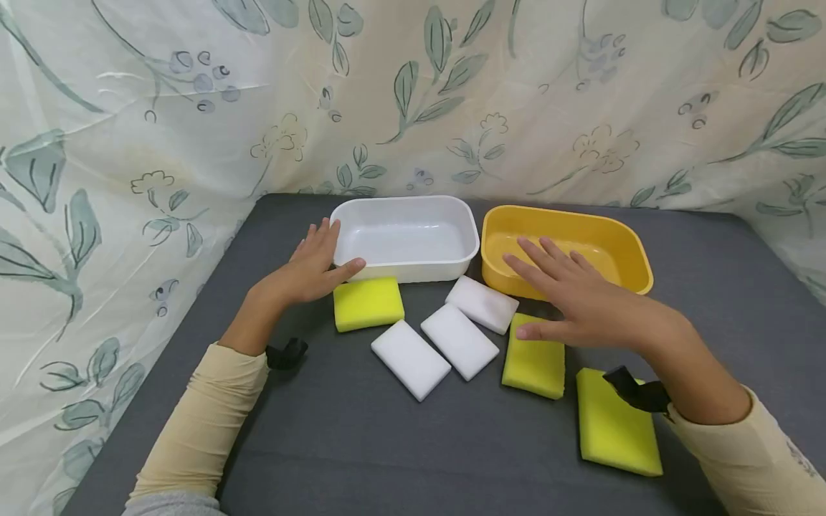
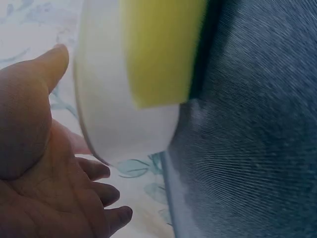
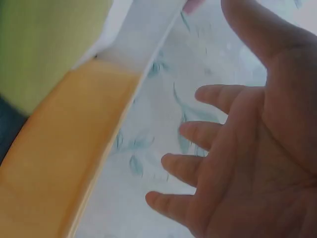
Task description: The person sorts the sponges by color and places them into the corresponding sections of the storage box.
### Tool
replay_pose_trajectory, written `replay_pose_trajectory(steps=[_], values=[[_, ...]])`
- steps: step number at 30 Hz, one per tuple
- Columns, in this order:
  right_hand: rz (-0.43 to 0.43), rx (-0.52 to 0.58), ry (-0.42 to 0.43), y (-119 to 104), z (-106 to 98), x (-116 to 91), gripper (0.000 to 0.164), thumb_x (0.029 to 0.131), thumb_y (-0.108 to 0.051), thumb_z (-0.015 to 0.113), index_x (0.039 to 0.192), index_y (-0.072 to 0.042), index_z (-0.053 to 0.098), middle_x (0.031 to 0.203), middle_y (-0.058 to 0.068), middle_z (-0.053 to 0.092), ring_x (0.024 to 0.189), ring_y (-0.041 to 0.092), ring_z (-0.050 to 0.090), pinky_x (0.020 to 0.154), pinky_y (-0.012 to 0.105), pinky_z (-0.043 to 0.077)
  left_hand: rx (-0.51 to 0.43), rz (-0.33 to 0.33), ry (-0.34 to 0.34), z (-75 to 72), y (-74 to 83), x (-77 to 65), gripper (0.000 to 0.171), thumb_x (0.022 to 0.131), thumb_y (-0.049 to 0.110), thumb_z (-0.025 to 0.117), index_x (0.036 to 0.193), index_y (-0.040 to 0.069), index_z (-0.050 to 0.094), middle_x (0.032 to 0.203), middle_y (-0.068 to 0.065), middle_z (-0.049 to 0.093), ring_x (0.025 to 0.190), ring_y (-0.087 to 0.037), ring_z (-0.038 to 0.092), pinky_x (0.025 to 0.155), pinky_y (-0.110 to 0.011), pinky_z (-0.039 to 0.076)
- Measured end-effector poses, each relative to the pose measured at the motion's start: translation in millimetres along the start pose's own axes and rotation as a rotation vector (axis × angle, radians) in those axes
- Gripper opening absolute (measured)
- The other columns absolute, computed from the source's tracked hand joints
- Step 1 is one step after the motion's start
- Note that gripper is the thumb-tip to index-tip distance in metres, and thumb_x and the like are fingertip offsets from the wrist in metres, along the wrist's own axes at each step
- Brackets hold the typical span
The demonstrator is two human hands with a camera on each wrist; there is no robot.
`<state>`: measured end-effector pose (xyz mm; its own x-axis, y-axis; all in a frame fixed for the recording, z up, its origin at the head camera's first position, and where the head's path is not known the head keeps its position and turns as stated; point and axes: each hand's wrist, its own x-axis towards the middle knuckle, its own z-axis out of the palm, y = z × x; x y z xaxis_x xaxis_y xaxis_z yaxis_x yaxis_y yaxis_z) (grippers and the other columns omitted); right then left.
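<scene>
white tray: stood upright on the dark worktop, before the floral cloth; its opening is left facing up, presumably so that its inside can be reached from above
yellow tray: set just to the right of the white tray, also upright; the two are probably placed side by side so that one is kept within reach of each hand
left yellow sponge: laid just in front of the white tray, toward its left end; whether the wall is touched cannot be told
white sponges: three, laid flat and slanted in front of the white tray, toward its right end; loosely spread, it seems, so that each can be picked up singly
right yellow sponges: two, laid in front and to the right of the white tray, apart from each other
left hand: held at the left end of the white tray, fingers pointed forward, thumb spread toward the front rim; well opened, nothing gripped; contact with the rim cannot be told
right hand: raised to the right of the white tray, palm lowered, fingers fanned, thumb held apart; widely opened, nothing gripped
</scene>
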<state>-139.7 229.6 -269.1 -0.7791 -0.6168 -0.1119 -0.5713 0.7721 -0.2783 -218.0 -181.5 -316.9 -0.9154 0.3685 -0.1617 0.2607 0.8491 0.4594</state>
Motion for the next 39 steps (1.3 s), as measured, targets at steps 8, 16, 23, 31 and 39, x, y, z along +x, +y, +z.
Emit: replay_pose_trajectory(steps=[8, 16, 23, 31, 39], values=[[-0.248, -0.126, -0.078, -35, 11, 36, 0.101, 0.087, -0.056, 0.071, 0.163, -0.018, 0.016, 0.168, 0.011, 0.001, 0.151, 0.039, 0.0, 0.113, 0.067, 0.009, -0.03, 0.001, 0.015, 5.1, -12.6, 5.1, 0.098, 0.101, 0.061, 0.038, 0.156, -0.003, -0.012, 0.163, -0.022, -0.016, 0.148, -0.043, -0.015, 0.117, -0.058, -0.002], [-0.433, -0.273, -0.194, -70, 33, 66, 0.095, 0.089, -0.052, 0.072, 0.16, -0.009, 0.025, 0.165, 0.013, 0.018, 0.151, 0.031, 0.014, 0.117, 0.051, 0.019, -0.019, -0.018, 0.002, 8.3, -14.7, 8.4, 0.1, 0.1, 0.065, 0.035, 0.155, -0.001, -0.016, 0.163, -0.019, -0.02, 0.147, -0.042, -0.019, 0.116, -0.059, -0.003], [-0.448, -0.335, -0.278, -96, 47, 79, 0.09, 0.091, -0.049, 0.07, 0.16, -0.012, 0.027, 0.165, 0.006, 0.022, 0.151, 0.025, 0.016, 0.119, 0.047, 0.017, -0.01, -0.021, 0.001, 1.8, -15.9, 11.1, 0.1, 0.1, 0.065, 0.035, 0.155, 0.0, -0.017, 0.163, -0.018, -0.021, 0.147, -0.042, -0.019, 0.116, -0.058, -0.005], [-0.434, -0.405, -0.289, -105, 57, 77, 0.079, 0.093, -0.047, 0.069, 0.157, -0.014, 0.037, 0.163, 0.008, 0.026, 0.15, 0.026, 0.019, 0.118, 0.048, 0.019, -0.008, -0.01, -0.01, -0.1, -14.4, 11.9, 0.1, 0.1, 0.063, 0.037, 0.155, -0.002, -0.015, 0.163, -0.018, -0.019, 0.147, -0.042, -0.019, 0.117, -0.057, -0.004], [-0.479, -0.436, -0.257, -101, 57, 76, 0.082, 0.085, -0.037, 0.081, 0.154, -0.012, 0.043, 0.158, 0.007, 0.037, 0.148, 0.024, 0.027, 0.118, 0.044, 0.022, -0.007, -0.01, 0.003, 1.8, -12.4, 13.7, 0.1, 0.1, 0.063, 0.037, 0.155, -0.002, -0.014, 0.163, -0.019, -0.018, 0.147, -0.041, -0.019, 0.117, -0.057, -0.004]])
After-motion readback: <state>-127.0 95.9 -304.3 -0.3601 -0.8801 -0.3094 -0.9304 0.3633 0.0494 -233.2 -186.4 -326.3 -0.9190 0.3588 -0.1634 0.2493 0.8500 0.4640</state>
